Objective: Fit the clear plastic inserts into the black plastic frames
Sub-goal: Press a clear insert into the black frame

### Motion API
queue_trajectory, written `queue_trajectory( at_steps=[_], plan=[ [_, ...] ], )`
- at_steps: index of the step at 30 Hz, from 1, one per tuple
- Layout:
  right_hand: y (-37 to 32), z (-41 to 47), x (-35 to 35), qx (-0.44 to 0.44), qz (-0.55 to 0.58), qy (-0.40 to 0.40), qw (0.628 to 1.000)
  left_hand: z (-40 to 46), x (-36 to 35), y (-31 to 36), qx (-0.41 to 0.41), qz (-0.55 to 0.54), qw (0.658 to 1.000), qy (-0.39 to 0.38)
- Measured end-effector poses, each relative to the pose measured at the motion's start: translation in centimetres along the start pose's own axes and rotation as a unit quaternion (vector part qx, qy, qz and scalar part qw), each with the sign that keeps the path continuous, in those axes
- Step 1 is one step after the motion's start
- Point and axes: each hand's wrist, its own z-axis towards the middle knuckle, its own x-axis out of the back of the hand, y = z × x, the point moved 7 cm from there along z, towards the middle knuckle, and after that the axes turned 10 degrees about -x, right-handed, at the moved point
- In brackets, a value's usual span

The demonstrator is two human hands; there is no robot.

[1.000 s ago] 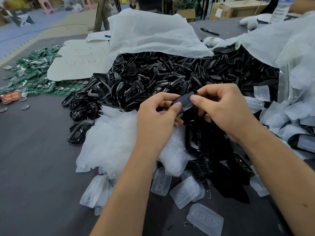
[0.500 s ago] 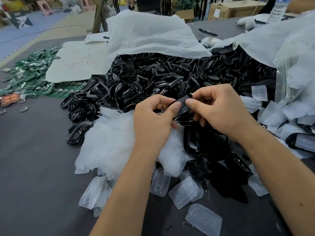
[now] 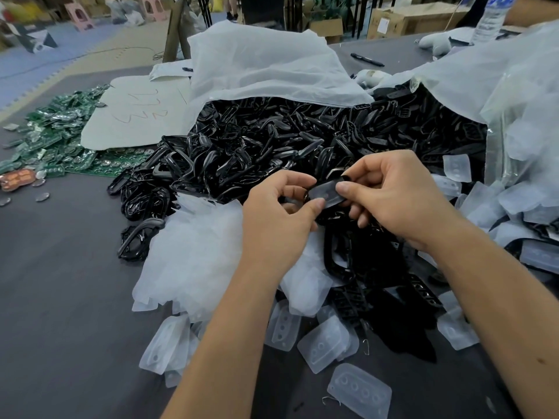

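A heap of glossy black plastic frames spills from a white bag across the grey tabletop. Above it, left hand and right hand both pinch one black frame with a cloudy clear insert.

Two hands are showing, a left hand and a right hand, and they are pinching one frame with one insert lying in it. One heap of black frames, far too many to count, is spilling from a white bag. About six loose inserts are lying singly at the near edge of the table, with many more bunching at the right, uncountable. One pile of green boards is sitting far left. One pen and one bottle are standing out at the far end.
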Motion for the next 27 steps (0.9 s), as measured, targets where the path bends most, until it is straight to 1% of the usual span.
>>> queue_trajectory(
  at_steps=[3, 6, 10, 13, 16, 20, 27],
  plan=[
    [0.4, 0.2, 1.2, -0.009, -0.006, 0.022, 1.0, 0.1, 0.6, 0.0, 0.006, 0.0, 1.0, 0.018],
    [0.7, 0.2, 2.5, -0.023, 0.036, 0.033, 0.999, 0.1, 0.8, 0.0, 0.008, 0.005, 0.999, 0.036],
    [0.2, 0.1, 1.8, -0.012, 0.046, 0.0, 0.999, -0.3, 0.2, 0.5, -0.004, 0.016, 1.0, 0.024],
    [0.1, 0.0, 0.6, -0.012, 0.034, -0.027, 0.999, -0.3, -0.1, 0.4, 0.009, -0.003, 1.0, 0.007],
    [0.0, -0.1, -0.1, -0.013, 0.036, -0.047, 0.998, -0.3, -0.3, 0.3, 0.017, 0.004, 1.0, -0.003],
    [-0.1, -0.2, -0.4, -0.01, 0.039, -0.054, 0.998, -0.2, -0.2, 0.0, 0.022, 0.004, 1.0, -0.003],
    [-0.2, -0.3, 0.1, -0.009, 0.036, -0.061, 0.997, 0.0, -0.3, -0.1, 0.016, -0.007, 0.999, -0.028]
  ],
)
